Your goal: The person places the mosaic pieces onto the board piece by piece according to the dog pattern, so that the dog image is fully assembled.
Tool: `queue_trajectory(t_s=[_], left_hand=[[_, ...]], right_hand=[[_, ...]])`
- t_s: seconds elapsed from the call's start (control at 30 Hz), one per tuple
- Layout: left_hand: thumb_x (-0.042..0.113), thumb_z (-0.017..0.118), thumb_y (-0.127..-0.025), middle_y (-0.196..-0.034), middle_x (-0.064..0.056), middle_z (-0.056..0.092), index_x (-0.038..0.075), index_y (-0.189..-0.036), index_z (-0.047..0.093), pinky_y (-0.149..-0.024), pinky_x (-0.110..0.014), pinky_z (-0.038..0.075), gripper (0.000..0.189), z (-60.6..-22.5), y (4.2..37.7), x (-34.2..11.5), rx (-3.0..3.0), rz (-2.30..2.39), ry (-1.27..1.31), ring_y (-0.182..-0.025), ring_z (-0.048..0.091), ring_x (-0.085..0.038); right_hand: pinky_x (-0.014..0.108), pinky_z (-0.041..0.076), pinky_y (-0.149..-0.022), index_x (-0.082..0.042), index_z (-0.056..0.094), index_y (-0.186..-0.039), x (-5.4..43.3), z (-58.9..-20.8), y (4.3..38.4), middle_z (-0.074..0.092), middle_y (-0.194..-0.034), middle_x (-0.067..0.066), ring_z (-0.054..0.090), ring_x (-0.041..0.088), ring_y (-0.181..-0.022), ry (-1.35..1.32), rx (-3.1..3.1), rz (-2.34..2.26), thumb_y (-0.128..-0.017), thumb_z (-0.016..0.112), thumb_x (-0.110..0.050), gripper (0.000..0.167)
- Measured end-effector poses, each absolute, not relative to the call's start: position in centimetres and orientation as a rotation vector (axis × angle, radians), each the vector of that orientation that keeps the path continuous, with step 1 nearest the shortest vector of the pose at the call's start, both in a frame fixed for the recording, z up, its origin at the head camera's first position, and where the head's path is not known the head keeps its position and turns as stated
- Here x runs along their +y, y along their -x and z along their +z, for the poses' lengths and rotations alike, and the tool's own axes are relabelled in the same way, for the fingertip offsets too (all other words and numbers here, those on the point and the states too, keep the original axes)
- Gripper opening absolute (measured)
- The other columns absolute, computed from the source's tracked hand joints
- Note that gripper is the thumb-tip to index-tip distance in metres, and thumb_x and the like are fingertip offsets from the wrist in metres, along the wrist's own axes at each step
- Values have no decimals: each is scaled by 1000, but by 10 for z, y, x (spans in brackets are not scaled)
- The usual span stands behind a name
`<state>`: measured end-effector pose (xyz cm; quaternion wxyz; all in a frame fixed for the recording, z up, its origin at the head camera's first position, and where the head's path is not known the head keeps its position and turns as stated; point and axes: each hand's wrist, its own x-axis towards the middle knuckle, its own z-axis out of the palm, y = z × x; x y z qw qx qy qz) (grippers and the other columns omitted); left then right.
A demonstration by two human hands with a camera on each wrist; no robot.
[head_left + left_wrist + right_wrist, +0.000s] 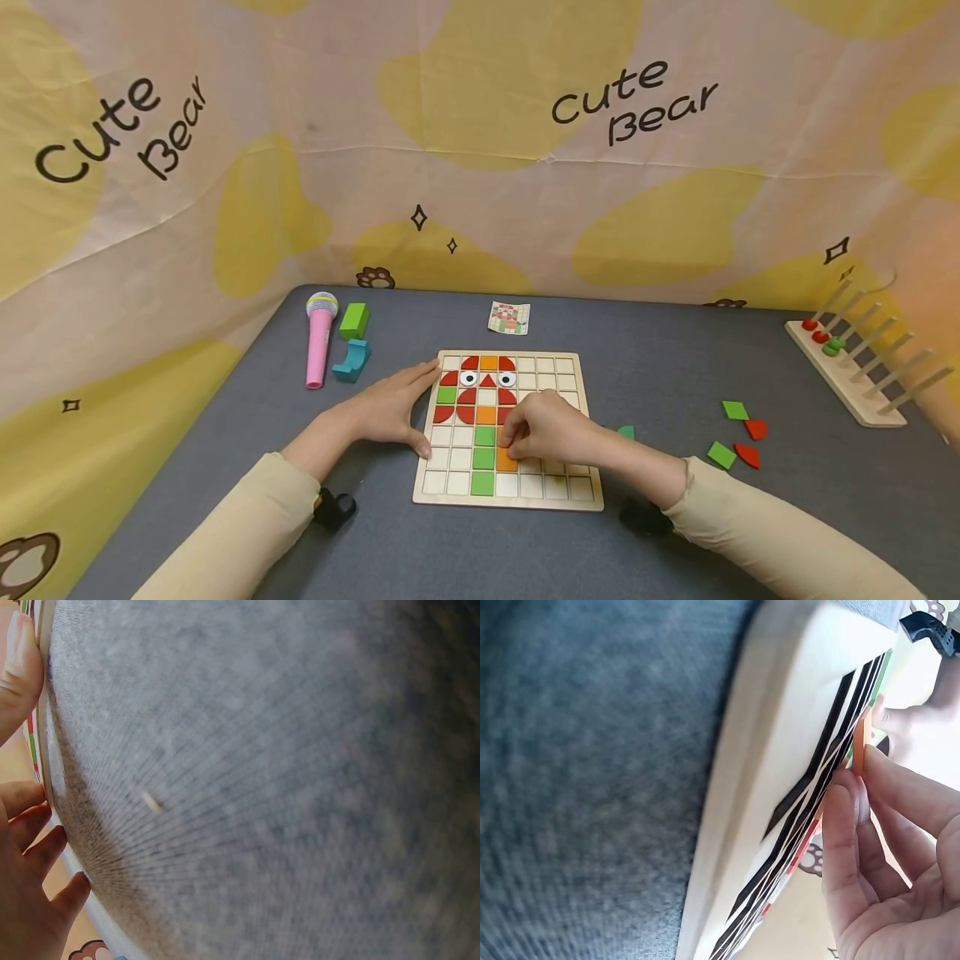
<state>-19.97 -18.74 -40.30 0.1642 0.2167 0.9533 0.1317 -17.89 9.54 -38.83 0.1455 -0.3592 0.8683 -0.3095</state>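
A wooden grid board (510, 502) lies on the table, partly filled with red, orange and green tiles and two round eye tiles (468, 378). My left hand (386, 408) rests along the board's left edge, thumb and fingers spread. Over the lower middle squares, my right hand (551, 429) pinches an orange tile (860, 746) between thumb and fingers. In the right wrist view the tile stands on edge, close over the board. Just left of that hand runs a column of green square tiles (483, 458). Some squares are hidden beneath the right hand.
A small picture card (509, 317) lies behind the board. At the left are a pink toy microphone (318, 346), a green block (354, 321) and a teal curved block (352, 362). Loose green tiles (722, 455) and red tiles (756, 429) lie right, near a peg stand (847, 375).
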Motion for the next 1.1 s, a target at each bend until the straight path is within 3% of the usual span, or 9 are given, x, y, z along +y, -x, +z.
queue_trajectory(t_s=[0.63,1.1], left_hand=[[64,82,-62,-167,-10,19,11,-158,23,-117,-62,31,124,-404,200,-187,2722,370,-632,-152,25,-37],[65,82,-62,-167,-11,19,9,-158,23,-118,-61,31,126,-404,200,-188,2722,370,-648,-152,25,-37]], right_hand=[[15,45,-62,-15,77,-81,102,-382,180,69,-71,-10,52,-2,-66,1086,2577,-837,-77,81,-8,10],[18,51,-62,-15,76,-93,195,-373,196,69,-78,-8,57,0,-69,958,2480,-862,-82,78,-10,13]])
